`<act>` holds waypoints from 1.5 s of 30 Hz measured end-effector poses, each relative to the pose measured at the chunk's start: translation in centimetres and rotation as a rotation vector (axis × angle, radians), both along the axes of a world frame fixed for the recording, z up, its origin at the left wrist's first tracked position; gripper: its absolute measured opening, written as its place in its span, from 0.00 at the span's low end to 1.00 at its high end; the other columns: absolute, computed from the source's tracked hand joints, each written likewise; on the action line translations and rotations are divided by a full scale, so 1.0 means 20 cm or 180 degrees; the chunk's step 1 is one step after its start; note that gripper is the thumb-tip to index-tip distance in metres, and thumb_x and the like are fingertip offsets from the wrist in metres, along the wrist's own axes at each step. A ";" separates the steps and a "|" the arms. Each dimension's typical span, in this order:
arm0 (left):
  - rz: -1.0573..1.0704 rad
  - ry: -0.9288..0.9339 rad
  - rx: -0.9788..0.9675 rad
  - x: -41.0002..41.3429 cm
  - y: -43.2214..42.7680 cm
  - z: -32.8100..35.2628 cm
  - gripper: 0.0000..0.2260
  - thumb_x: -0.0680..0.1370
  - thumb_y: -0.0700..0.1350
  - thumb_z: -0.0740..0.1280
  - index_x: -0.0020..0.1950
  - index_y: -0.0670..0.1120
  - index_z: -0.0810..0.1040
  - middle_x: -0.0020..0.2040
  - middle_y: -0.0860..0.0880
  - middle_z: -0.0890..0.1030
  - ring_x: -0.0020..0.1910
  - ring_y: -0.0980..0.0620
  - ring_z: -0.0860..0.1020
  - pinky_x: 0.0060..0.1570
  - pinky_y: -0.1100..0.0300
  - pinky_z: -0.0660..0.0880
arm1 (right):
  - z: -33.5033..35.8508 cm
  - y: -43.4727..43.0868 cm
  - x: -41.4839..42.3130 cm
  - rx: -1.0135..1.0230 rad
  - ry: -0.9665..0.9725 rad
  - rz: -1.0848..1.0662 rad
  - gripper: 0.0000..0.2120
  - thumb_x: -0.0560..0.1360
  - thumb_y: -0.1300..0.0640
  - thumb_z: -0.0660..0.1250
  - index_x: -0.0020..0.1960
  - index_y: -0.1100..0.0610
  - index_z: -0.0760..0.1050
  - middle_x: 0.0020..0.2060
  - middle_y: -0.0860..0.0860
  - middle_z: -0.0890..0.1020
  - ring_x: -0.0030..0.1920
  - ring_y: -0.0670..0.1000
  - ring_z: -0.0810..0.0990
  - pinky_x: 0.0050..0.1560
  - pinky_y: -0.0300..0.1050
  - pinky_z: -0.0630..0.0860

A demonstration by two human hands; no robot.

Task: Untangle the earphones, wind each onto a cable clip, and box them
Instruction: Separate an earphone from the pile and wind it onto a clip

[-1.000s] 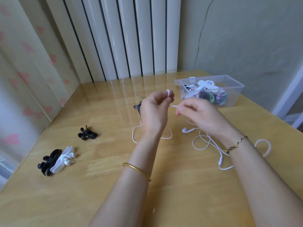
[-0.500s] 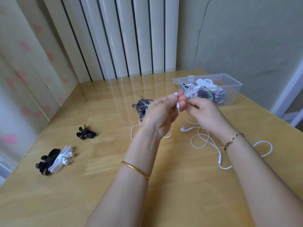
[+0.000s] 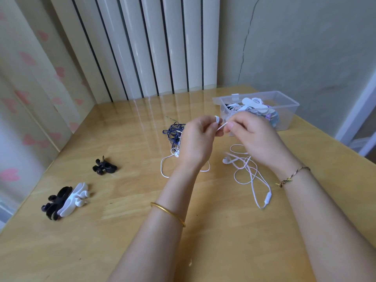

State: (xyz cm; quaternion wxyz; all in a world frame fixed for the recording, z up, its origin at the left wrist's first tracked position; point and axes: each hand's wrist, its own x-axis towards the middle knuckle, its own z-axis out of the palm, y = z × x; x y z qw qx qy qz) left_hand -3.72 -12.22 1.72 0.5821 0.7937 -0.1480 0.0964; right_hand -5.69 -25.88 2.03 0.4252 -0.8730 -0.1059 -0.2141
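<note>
Both forearms reach forward over the tabletop [image 3: 122,231], and the hands meet raised above it, just in front of the box [image 3: 289,119]. The left hand [image 3: 198,137] shows its back, its fingers curled, and its grip is closed on a small white rounded piece at the fingertips. I cannot tell whether that piece is a clip or wound cable. The right hand [image 3: 252,135] pinches between thumb and forefinger a short straight stretch of the white earphones [image 3: 251,174]. The rest of that cable lies in loose loops on the tabletop below the right wrist. There are two sets outside the box: the white one, and the dark blue earphones [image 3: 174,132] tangled beyond the left hand. One clear box holds wound sets, too crowded to count. At the left, one black clip [image 3: 104,167] lies alone. Nearer is a heap of clips [image 3: 63,202], black and white, number unclear.
</note>
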 end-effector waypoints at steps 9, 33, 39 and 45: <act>-0.1045 0.1176 -0.0962 -0.03 0.02 0.08 0.12 0.82 0.39 0.56 0.46 0.44 0.78 0.33 0.51 0.78 0.31 0.60 0.76 0.44 0.65 0.71 | -0.05 -0.02 0.05 0.0369 -0.0140 -0.0396 0.09 0.78 0.62 0.61 0.43 0.58 0.79 0.31 0.49 0.74 0.31 0.42 0.69 0.35 0.35 0.65; -0.0793 0.1569 -0.2244 -0.03 0.07 0.15 0.09 0.81 0.43 0.60 0.44 0.47 0.77 0.30 0.55 0.78 0.31 0.61 0.75 0.43 0.64 0.71 | -0.06 0.01 0.03 0.0559 0.0558 0.0375 0.10 0.80 0.60 0.61 0.41 0.56 0.76 0.26 0.53 0.69 0.22 0.42 0.66 0.25 0.32 0.63; 0.0314 0.0433 -0.1665 -0.01 0.06 0.06 0.07 0.78 0.40 0.66 0.42 0.46 0.81 0.41 0.48 0.85 0.44 0.52 0.84 0.53 0.53 0.77 | -0.02 0.05 -0.04 0.0323 0.1211 0.1141 0.11 0.80 0.58 0.60 0.41 0.56 0.75 0.21 0.42 0.68 0.25 0.44 0.66 0.23 0.37 0.64; 0.0080 -0.0238 0.0697 -0.02 0.04 0.06 0.10 0.80 0.44 0.61 0.46 0.41 0.80 0.38 0.49 0.83 0.42 0.50 0.82 0.47 0.55 0.76 | 0.00 0.00 0.00 0.0756 -0.0013 0.0041 0.10 0.78 0.61 0.62 0.39 0.54 0.76 0.30 0.42 0.76 0.29 0.38 0.71 0.32 0.30 0.67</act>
